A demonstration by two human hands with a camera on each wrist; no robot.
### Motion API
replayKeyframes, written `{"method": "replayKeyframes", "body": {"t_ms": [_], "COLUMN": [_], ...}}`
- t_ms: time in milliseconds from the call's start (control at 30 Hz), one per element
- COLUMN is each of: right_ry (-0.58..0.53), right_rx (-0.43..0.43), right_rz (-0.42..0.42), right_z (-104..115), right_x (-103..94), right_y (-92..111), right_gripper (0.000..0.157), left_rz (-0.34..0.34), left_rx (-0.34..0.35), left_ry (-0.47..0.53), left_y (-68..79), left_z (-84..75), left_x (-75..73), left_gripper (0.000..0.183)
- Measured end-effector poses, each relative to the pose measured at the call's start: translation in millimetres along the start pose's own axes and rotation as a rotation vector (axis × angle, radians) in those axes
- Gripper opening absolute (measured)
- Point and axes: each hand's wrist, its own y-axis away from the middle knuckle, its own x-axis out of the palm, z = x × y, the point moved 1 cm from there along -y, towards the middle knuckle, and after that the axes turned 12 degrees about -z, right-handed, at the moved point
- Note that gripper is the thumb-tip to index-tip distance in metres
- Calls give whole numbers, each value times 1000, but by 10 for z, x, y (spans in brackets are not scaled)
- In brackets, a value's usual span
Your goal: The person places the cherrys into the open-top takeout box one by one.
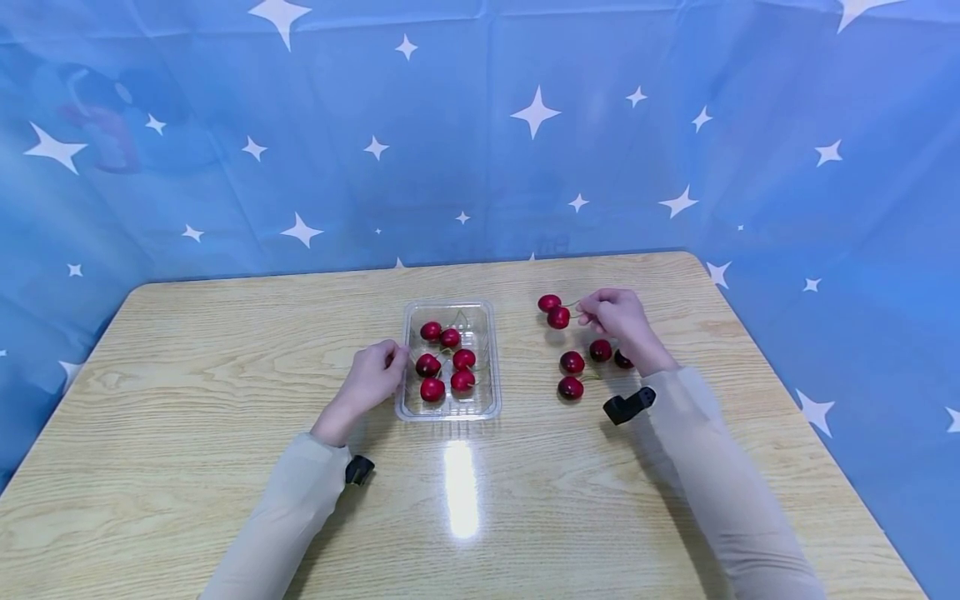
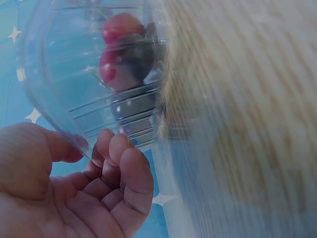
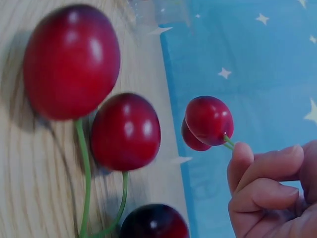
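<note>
My right hand (image 1: 613,317) pinches the green stems of a cherry pair (image 3: 210,120), two dark red cherries hanging by their stalks. In the head view the held cherries (image 1: 558,317) appear to the left of the fingertips. My left hand (image 1: 377,371) grips the left rim of a clear plastic tray (image 1: 491,408), thumb at the edge and fingers curled against the outer wall in the left wrist view. Inside the tray lie several red cherries (image 1: 432,389). More loose cherries (image 1: 571,388) rest on the table below the right hand, one partly hidden by the wrist.
The light wood table (image 1: 187,400) carries everything. Behind and to the right hangs a blue cloth (image 1: 450,167) with white stars. A bright light reflection (image 1: 461,492) shows on the wood in front of the tray.
</note>
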Motion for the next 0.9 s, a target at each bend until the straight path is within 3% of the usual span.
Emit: {"method": "replayKeyframes", "body": {"t_ms": [900], "right_ry": [-113], "right_rx": [-109], "right_rz": [100], "right_z": [263], "right_x": [265], "right_y": [334], "right_gripper": [24], "left_rz": [15], "left_rx": [-24], "left_ry": [-3], "left_y": [6], "left_z": [-15], "left_x": [-3], "left_gripper": [30]}}
